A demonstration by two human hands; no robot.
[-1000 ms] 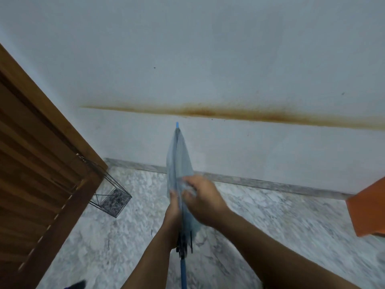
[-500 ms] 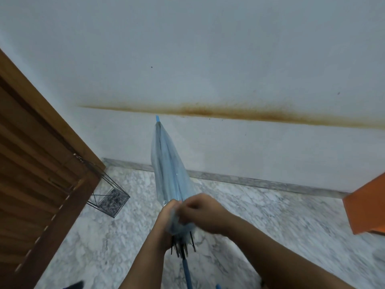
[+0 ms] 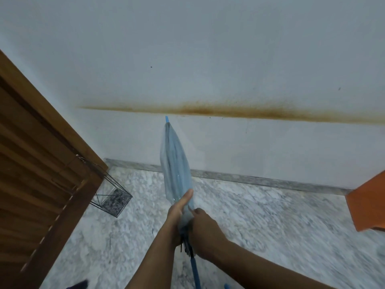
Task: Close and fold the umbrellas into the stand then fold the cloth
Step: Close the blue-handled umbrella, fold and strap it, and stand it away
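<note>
The closed umbrella (image 3: pixel 176 163) is held tip-up above the floor, gripped by the left hand (image 3: pixel 177 213), its canopy apparently pinched by the right hand (image 3: pixel 203 230). Wrapping is judged underway; next, the wire stand (image 3: pixel 113 200) must be reached.

umbrella (image 3: pixel 176 163): canopy gathered tighter | right hand (image 3: pixel 205 230): moved lower, toward ribs
</note>
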